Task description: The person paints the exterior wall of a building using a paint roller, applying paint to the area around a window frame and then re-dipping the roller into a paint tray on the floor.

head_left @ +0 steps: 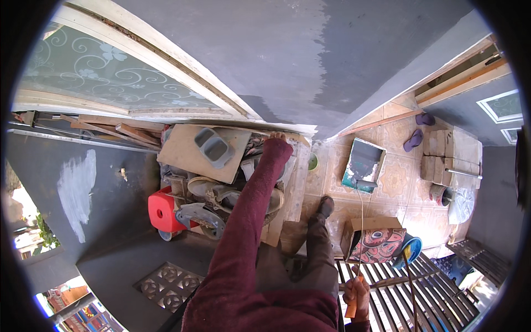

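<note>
As seen from the head, a catalogue of surface and room: grey wall [287, 66], paler at left, darker at right, with a ragged border between tones. To its left, a frosted window [105, 72] with scrolls and flowers, in a cream frame. Further left, a second grey wall [108, 221] bearing a white smear [77, 191]. Below, patterned tile floor [395, 171]; on it, purple sandals [412, 140], stacked blocks [437, 166], a small green cup [313, 161]. Beneath the window, a heaped pile: tan board [185, 146] with a grey two-compartment tray [214, 148] on top, worn shoes [221, 193], red stool [160, 213] alongside. Lower right, a box with patterned cloth [381, 243], beside a blue bucket [410, 252], over dark slats [409, 293].

Paint roller [365, 185]: at the near edge of a teal-rimmed container [348, 180] smeared with grey and white; joined by a long thin rod [361, 221] to an orange handle [350, 310]. Right hand [360, 292]: fingers wrapped around the handle, well apart from the roller. Left hand [278, 136]: arm stretched across the pile, fingers at its far edge near the wall; grasp impossible to tell.
</note>
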The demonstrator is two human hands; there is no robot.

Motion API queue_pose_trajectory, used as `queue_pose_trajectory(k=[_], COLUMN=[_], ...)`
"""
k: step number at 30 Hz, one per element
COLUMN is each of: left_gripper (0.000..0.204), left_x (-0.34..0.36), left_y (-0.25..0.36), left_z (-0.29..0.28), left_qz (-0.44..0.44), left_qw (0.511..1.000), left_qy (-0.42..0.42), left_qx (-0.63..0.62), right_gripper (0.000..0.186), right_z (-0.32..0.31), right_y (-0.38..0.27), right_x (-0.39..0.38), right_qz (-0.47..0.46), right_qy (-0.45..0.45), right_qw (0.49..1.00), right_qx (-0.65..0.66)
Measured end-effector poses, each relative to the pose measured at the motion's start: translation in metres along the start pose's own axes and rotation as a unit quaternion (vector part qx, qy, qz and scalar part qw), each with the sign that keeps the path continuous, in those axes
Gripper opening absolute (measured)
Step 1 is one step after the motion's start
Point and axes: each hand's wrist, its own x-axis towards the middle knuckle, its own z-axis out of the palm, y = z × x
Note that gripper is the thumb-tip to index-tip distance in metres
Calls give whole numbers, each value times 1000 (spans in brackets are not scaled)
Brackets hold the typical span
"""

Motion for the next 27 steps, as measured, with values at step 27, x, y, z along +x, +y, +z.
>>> queue_pose_trajectory(k=[27], left_gripper=[50], left_x=[-7], left_y=[13], left_z=[-29], left_qz=[-2], left_qw=[992], left_qy=[-107], left_qx=[59], right_gripper=[39], right_z=[-11], right_y=[1], right_x=[1], right_qz=[-30], right_qy=[10], right_qw=[999], right_qx=[16])
